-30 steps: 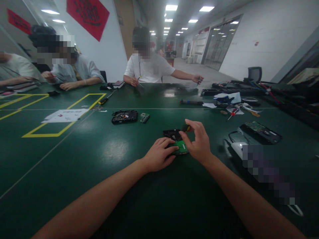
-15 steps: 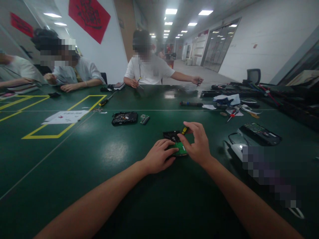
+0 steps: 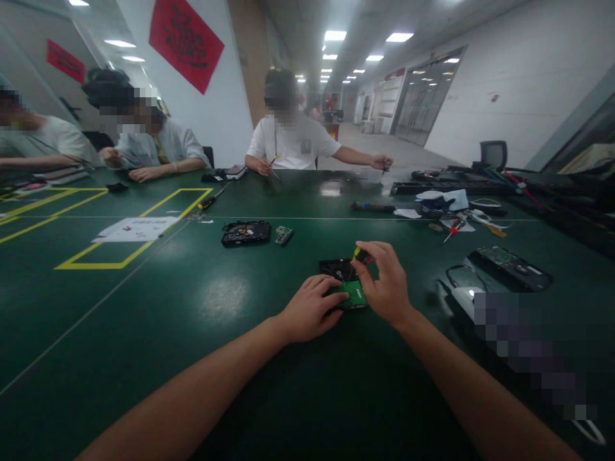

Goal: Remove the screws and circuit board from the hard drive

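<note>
Screwdriver point(image 3: 358, 255) pinched in my right hand point(image 3: 385, 285) over the right side of the drive point(image 3: 334, 269), my left hand point(image 3: 310, 308) clasped on its left. It lies on the table point(image 3: 288, 410) between them, green board point(image 3: 355, 294) nearest me, long axis seemingly running away from me.

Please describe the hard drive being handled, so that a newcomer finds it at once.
On the green table, find the left hand near the middle. The hard drive lies partly under this hand, its bright green board showing. Unlike the left drive and the right drive, it has a hand on it.
</note>
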Tool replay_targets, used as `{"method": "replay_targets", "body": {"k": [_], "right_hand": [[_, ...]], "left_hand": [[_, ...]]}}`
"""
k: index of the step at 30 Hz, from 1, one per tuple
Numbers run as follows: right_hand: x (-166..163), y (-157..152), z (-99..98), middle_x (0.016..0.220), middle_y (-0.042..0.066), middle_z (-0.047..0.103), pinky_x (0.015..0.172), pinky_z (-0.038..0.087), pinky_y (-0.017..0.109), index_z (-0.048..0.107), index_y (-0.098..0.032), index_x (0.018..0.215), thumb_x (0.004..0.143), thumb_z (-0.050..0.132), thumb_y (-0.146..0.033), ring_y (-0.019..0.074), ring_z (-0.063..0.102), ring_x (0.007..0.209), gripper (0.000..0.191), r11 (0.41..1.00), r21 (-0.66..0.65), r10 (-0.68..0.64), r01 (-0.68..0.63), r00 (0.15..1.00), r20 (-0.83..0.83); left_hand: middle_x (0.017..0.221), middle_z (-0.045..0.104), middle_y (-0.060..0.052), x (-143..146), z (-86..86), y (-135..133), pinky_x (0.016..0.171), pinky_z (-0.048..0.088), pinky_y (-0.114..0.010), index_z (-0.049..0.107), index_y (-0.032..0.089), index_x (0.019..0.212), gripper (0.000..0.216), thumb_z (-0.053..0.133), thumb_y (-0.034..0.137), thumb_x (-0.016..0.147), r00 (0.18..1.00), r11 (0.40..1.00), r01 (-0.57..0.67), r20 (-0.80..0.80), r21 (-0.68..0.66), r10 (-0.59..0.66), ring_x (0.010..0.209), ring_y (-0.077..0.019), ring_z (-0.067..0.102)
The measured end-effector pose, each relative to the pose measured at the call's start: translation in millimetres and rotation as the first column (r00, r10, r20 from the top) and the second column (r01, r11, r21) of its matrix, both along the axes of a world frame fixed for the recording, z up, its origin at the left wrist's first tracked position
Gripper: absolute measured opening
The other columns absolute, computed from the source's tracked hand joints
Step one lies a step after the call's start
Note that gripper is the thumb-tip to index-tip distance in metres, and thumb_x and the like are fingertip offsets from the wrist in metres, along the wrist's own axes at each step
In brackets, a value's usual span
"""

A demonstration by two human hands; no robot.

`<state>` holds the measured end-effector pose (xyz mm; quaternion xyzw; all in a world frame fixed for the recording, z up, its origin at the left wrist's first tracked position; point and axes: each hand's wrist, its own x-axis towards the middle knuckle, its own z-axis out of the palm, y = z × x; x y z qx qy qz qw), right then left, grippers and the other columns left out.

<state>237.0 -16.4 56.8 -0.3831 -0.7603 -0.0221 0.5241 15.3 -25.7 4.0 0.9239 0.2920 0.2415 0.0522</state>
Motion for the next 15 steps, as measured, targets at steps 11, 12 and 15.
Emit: {"method": "replay_targets", "body": {"k": [11, 12, 15], "right_hand": [[1.5, -0.2, 1.8, 0.118, 0.009, 0.062, 0.09, 0.059, 0.048, 0.059, -0.031, 0.136, 0.098, 0.065, -0.025, 0.0276, 0.064, 0.106, 0.04, 1.0, 0.006, -0.024, 0.024, 1.0, 0.001], [1.7, -0.3, 1.3, 0.12, 0.009, 0.063, 0.091, 0.059, 0.048, 0.058, -0.032, 0.138, 0.099, 0.063, -0.023, 0.0273, 0.065, 0.107, 0.04, 1.0, -0.004, -0.006, 0.006, 1.0, 0.005], [3.4, -1.2, -0.3, 0.132, 0.008, 0.065, 0.094, 0.059, 0.049, 0.048, -0.034, 0.15, 0.101, 0.055, -0.019, 0.0265, 0.067, 0.111, 0.051, 0.996, -0.069, 0.059, -0.058, 0.998, 0.008]], "left_hand": [[0.142, 0.057, -0.013, -0.3, 0.3, -0.1, 0.115, 0.042, -0.056, 0.064, 0.024, 0.138, 0.042, 0.062, 0.034, 0.098, 1.0, 1.0, -0.007, -0.008, -0.005, 0.007, 0.135, -0.0334, 0.05], [0.142, 0.057, -0.013, -0.2, 0.4, -0.1, 0.115, 0.042, -0.056, 0.063, 0.024, 0.138, 0.042, 0.062, 0.034, 0.098, 1.0, 1.0, -0.007, -0.008, -0.005, 0.007, 0.135, -0.0333, 0.05], [0.143, 0.057, -0.014, -0.3, 0.2, -0.1, 0.115, 0.042, -0.057, 0.063, 0.024, 0.138, 0.042, 0.061, 0.035, 0.098, 1.0, 1.0, -0.004, -0.011, -0.005, 0.004, 0.135, -0.0334, 0.05]]}}
